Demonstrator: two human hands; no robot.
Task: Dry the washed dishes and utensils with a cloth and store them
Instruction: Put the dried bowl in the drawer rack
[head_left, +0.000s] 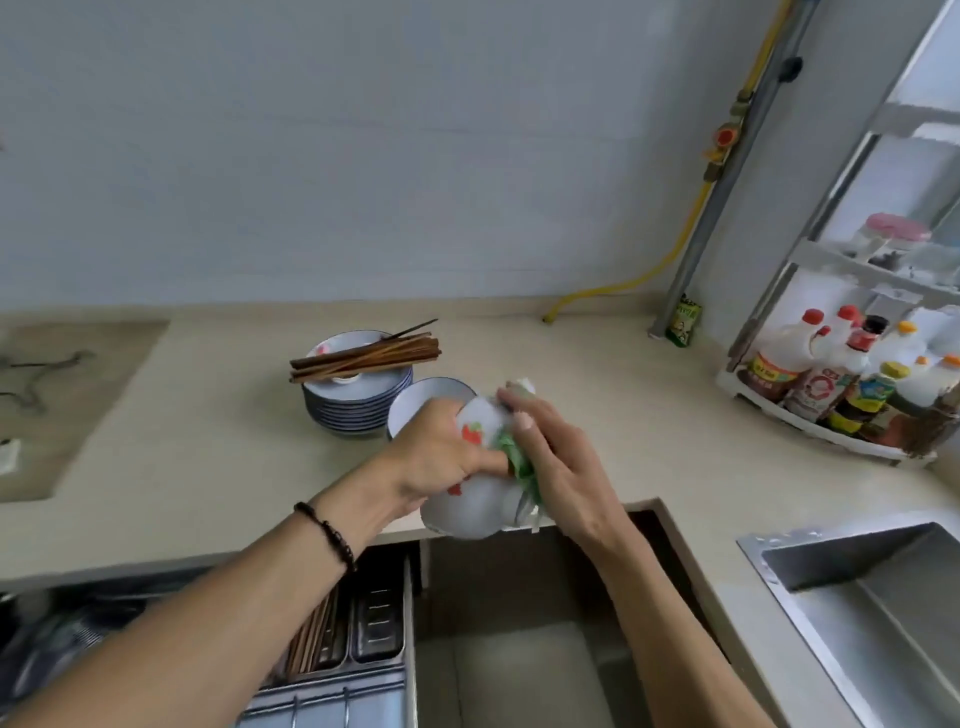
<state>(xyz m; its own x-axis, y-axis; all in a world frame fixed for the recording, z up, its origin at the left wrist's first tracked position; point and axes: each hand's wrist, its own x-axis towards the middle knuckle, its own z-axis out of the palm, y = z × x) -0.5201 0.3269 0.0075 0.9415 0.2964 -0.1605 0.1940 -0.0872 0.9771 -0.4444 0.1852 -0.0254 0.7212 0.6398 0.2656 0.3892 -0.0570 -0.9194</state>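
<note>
— Drawer (332, 670) sat nearest, pulled out under the bench (597, 374), with brown sticks, chopsticks by the look of them, in one of its metal compartments. What was above it?

— Both hands, raised over the front edge of the bench. The left hand (441, 452) gripped a white bowl (467, 506) with red flower prints, fingers curled round its outer wall, a dark bead bracelet (327, 535) on that wrist.

— And the other hand?

— The right hand (550, 457) pressed a green and white cloth (519, 460) against the bowl, fingers fairly straight over the bundle and the thumb tucked onto it. Whether the cloth reached inside the bowl, I could not tell.

— What lay behind them?

— A blue-rimmed bowl (431, 402) stood on the bench just behind the hands, touching or nearly touching a stack of blue-rimmed plates (358, 402). A bundle of brown chopsticks (363, 356) lay across the top plate.

— To the right?

— A steel sink (872, 597) set into the bench, and farther back in the corner a white rack (831, 436) crowded with sauce bottles. A yellow hose (670, 254) ran down the wall.
</note>
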